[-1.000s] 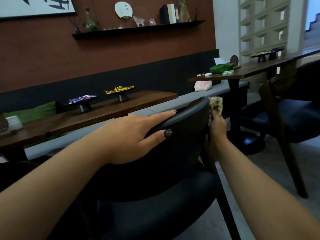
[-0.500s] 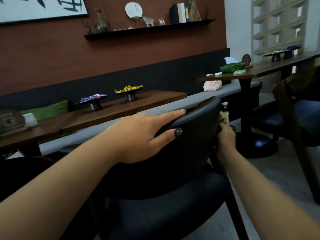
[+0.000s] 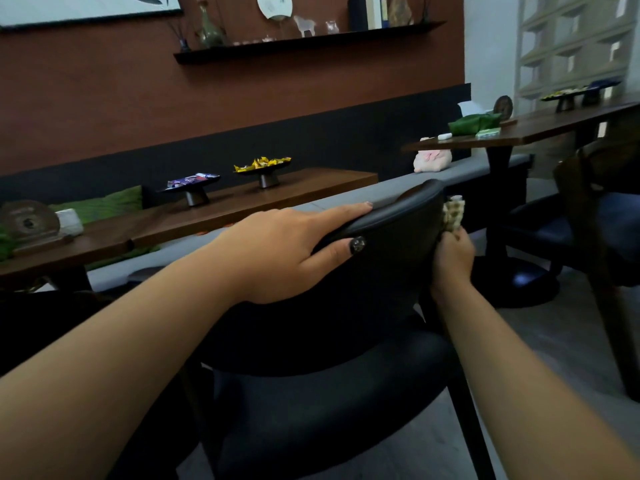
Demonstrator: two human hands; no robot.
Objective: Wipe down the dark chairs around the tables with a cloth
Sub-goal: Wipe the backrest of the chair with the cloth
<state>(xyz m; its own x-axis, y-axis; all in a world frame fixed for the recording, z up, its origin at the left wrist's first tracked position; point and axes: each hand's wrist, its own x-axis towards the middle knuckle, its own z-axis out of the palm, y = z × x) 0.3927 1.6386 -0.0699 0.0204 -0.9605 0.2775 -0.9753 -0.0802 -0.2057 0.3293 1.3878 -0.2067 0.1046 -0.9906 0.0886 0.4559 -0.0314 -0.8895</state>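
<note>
Dark chair [image 3: 346,341], foreground, its curved backrest facing the viewer. Cloth [image 3: 453,216], pale and checked, pressed against the backrest's right edge, bunched in the curled fingers of the right hand [image 3: 452,261]. Left hand [image 3: 287,254] rests on the backrest's top rail, fingers extended along it, thumb on the near face. Wooden table [image 3: 294,188] stands beyond the chair; a second chair [image 3: 588,216] stands to the right.

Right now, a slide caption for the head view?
Left hand steadies the dark chair's backrest while the right hand wipes its edge with a cloth.
</note>
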